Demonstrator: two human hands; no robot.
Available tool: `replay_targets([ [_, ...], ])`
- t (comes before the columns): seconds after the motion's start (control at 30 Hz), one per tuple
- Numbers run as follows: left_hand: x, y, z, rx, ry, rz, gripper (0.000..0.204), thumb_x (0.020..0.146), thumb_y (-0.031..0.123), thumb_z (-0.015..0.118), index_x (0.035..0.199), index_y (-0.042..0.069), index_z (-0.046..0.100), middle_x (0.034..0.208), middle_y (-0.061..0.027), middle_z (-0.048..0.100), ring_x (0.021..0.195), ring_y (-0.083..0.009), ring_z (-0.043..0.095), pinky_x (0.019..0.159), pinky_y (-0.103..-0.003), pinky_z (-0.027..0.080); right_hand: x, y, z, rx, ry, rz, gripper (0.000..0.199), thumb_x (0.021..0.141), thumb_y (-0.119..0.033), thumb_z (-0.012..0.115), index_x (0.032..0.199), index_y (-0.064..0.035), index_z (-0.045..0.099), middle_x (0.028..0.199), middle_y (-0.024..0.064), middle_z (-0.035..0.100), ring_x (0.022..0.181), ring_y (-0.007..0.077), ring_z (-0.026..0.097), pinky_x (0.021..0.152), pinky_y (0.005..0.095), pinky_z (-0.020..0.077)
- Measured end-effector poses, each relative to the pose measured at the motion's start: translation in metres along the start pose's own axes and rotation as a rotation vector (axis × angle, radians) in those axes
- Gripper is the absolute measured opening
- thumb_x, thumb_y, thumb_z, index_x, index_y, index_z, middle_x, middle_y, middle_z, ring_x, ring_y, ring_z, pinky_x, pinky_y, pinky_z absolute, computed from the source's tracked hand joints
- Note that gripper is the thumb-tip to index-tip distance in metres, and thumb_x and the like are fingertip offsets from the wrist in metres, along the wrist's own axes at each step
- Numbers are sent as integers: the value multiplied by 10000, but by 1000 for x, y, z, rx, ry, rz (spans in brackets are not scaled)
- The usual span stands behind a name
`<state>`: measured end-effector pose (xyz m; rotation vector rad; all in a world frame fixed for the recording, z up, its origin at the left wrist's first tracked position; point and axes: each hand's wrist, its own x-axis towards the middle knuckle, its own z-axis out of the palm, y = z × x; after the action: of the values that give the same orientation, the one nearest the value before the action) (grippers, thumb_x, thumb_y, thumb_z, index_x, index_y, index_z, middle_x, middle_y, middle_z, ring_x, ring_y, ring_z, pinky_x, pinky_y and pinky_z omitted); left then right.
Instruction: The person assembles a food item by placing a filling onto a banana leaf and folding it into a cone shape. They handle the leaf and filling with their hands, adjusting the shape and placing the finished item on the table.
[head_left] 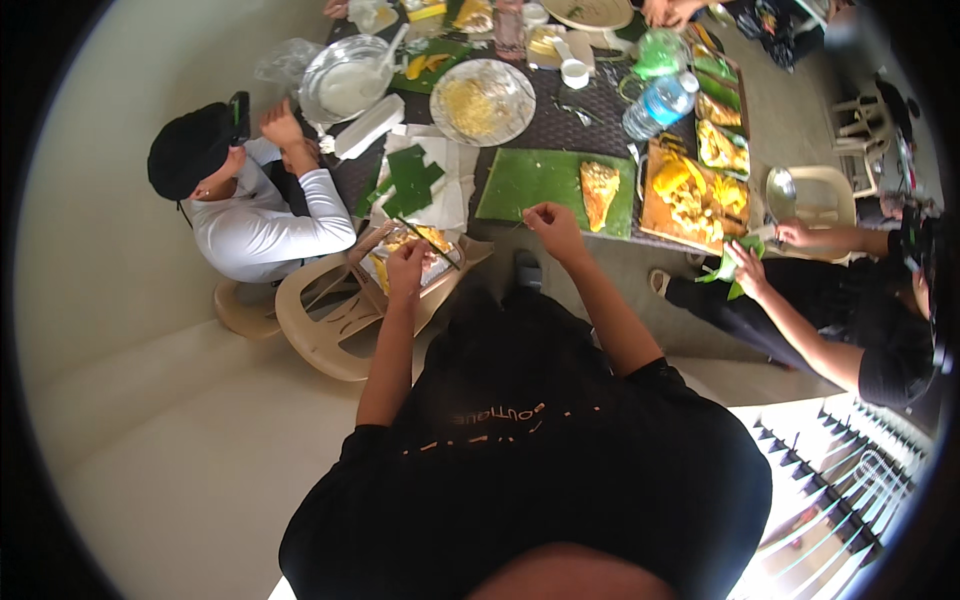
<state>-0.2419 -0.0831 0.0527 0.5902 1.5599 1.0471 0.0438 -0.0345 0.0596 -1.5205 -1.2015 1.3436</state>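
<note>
Thin stick (428, 242) pinched in left-hand fingers (408, 262); right-hand fingers (545, 215) pinched above dark table (560, 125).

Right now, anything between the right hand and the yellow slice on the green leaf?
Nothing visible. The right hand pinches a thin stick at the near edge of the green leaf; the yellow slice lies just to its right on bare leaf. The water bottle stands beyond, clear of that path.

Communal food-prep spot: banana leaves (545, 180), plastic chairs (335, 310).
</note>
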Motion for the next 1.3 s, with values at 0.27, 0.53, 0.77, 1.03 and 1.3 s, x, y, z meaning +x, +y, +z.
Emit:
replay_targets([
  [0.27, 2, 33, -51, -93, 121, 57, 155, 837, 147, 645, 880, -1, 626, 733, -13, 607, 608, -68, 560, 562, -193, 427, 81, -37, 69, -419, -40, -184, 176, 743, -172, 656, 840, -26, 658, 751, 94, 675, 707, 186, 659, 652, 294, 509],
  [0.53, 27, 27, -112, -205, 135, 109, 161, 851, 150, 633, 897, -2, 608, 706, -14, 584, 578, -62, 520, 510, -177, 389, 131, -55, 121, -920, -23, -134, 243, 733, -205, 613, 962, -138, 660, 966, 123, 655, 884, 311, 629, 795, 410, 501],
  [0.77, 39, 30, -118, -173, 87, 162, 131, 842, 126, 640, 835, -2, 616, 683, -4, 582, 589, -62, 517, 545, -195, 417, 124, -63, 134, -1014, 45, -130, 422, 717, -279, 688, 1096, -125, 583, 954, 97, 654, 933, 278, 616, 825, 406, 479],
  [1.03, 39, 28, -77, 87, -350, 229, 101, 873, 111, 592, 823, 23, 590, 676, -1, 568, 604, -83, 536, 566, -231, 450, 27, -75, 155, -507, -290, -183, 293, 792, -288, 663, 960, -48, 669, 841, 94, 683, 721, 167, 632, 665, 325, 505],
  [1.3, 9, 46, 0, 149, -785, 213, 143, 885, 136, 590, 868, -5, 601, 714, -16, 594, 640, -75, 546, 567, -224, 442, -38, -86, 118, -282, 68, -65, 266, 790, -273, 651, 889, -27, 670, 793, 116, 672, 736, 176, 643, 656, 324, 498],
])
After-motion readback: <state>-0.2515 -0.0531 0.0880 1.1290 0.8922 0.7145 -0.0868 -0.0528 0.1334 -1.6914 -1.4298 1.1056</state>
